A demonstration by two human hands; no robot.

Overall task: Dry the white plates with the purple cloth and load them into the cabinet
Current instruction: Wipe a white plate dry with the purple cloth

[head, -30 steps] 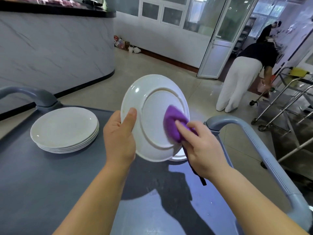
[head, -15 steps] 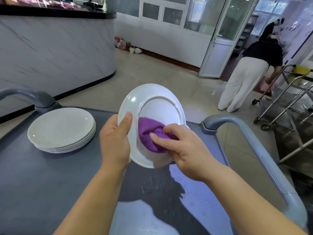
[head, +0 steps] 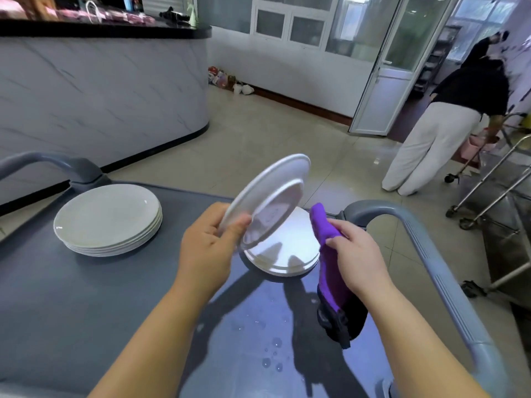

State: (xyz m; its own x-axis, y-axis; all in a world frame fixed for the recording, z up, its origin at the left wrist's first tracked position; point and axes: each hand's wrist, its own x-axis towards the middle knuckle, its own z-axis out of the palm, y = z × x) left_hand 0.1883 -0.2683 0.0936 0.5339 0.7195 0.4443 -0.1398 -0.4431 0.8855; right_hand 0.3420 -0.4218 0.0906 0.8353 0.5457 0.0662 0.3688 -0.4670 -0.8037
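Plate (head: 274, 196) is tilted above the desk (head: 57, 297), over the right-hand stack (head: 287, 254), underside showing. The left hand (head: 209, 248) pinches its rim between thumb and fingers. The right hand (head: 356, 254) is closed round the cloth (head: 330, 282), just beside the plate and not touching it. Judged step: wiping. Recommend pressing the cloth flat and sweeping the foot ring and rim with a firm grip, since wet glaze may slip. The plate is white, round and glossy, with no chips seen.
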